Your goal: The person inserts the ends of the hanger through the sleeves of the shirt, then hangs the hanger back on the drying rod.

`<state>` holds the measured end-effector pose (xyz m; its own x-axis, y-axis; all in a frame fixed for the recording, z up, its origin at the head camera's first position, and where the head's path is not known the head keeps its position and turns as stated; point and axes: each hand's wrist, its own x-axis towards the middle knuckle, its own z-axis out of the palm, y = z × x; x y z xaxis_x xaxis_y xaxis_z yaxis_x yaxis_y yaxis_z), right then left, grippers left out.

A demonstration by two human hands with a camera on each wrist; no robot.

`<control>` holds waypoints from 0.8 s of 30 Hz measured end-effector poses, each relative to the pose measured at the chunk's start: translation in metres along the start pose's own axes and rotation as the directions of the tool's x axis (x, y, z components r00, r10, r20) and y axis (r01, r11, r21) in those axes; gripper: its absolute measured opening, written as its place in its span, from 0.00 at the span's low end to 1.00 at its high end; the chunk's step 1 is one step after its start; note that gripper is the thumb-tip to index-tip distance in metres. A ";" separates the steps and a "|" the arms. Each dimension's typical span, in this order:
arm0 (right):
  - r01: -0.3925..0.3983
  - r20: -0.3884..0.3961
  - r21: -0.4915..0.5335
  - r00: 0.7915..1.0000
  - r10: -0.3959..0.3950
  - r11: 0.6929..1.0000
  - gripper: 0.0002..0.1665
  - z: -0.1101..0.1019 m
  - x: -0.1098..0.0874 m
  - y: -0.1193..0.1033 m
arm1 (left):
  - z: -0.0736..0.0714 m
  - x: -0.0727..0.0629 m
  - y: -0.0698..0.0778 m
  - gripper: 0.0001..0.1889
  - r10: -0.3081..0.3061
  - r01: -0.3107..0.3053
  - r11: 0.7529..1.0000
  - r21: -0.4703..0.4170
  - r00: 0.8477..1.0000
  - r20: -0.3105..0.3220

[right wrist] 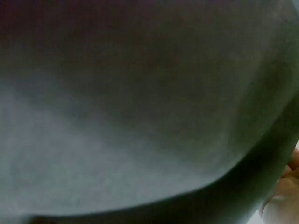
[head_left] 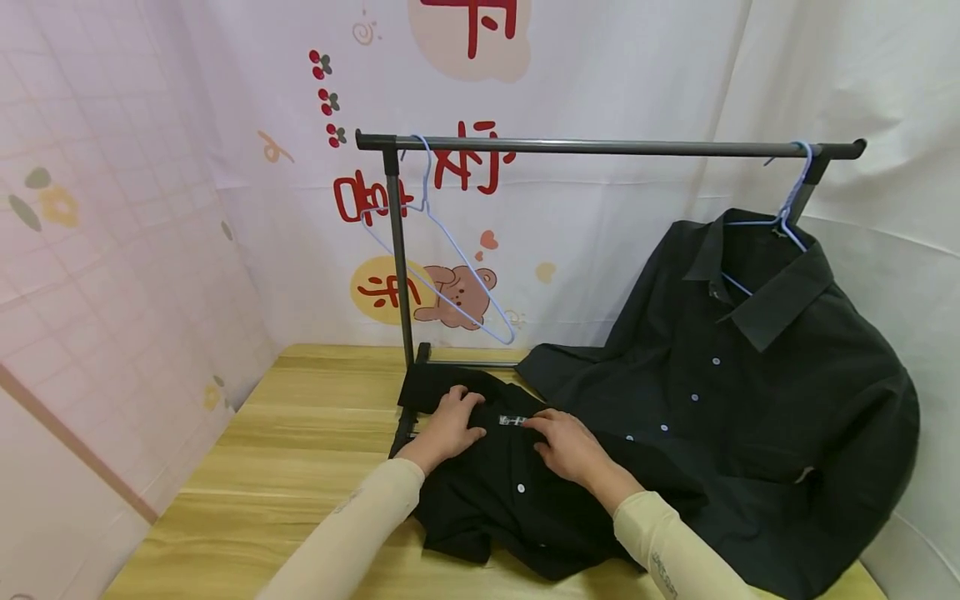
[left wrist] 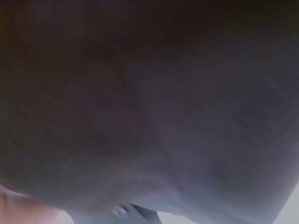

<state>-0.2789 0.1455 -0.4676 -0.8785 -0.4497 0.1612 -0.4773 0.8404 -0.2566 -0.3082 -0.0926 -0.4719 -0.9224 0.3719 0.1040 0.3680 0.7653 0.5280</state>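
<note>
A black button-up shirt (head_left: 498,492) lies rumpled on the wooden table, its collar area toward the rack and a small label (head_left: 513,421) showing near the top. My left hand (head_left: 450,427) grips the cloth left of the label, fingers and thumb bent into it. On the label's other side, my right hand (head_left: 572,448) pinches the shirt, its index fingertip at the label's edge. Dark cloth (left wrist: 149,116) fills most of the left wrist view, and blurred dark fabric (right wrist: 131,116) covers the right one, so both grips are largely hidden there.
A dark metal rack (head_left: 600,147) stands at the back of the table (head_left: 300,450). From its left end hangs a bare blue hanger (head_left: 468,271). Another black shirt (head_left: 750,400) hangs at the right on a second blue hanger (head_left: 783,217), its lower part spreading beside the first shirt.
</note>
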 end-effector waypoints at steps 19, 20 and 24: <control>-0.065 -0.200 0.247 0.973 0.116 0.967 0.22 -0.065 0.018 -0.008 | -0.017 -0.016 -0.034 0.20 -0.193 0.196 0.916 -0.351 0.980 0.042; -0.065 -0.208 0.256 0.971 0.120 0.964 0.22 -0.069 0.020 -0.009 | -0.017 -0.016 -0.033 0.19 -0.193 0.194 0.915 -0.355 0.980 0.038; -0.074 -0.228 0.300 0.963 0.147 0.951 0.24 -0.090 0.031 -0.019 | -0.016 -0.015 -0.032 0.18 -0.183 0.177 0.917 -0.359 0.983 0.017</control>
<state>-0.2951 0.1434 -0.3720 -0.9111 -0.2410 0.3345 -0.3951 0.7421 -0.5415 -0.3083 -0.1311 -0.4767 -0.9722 0.2341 -0.0088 0.1321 0.5789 0.8047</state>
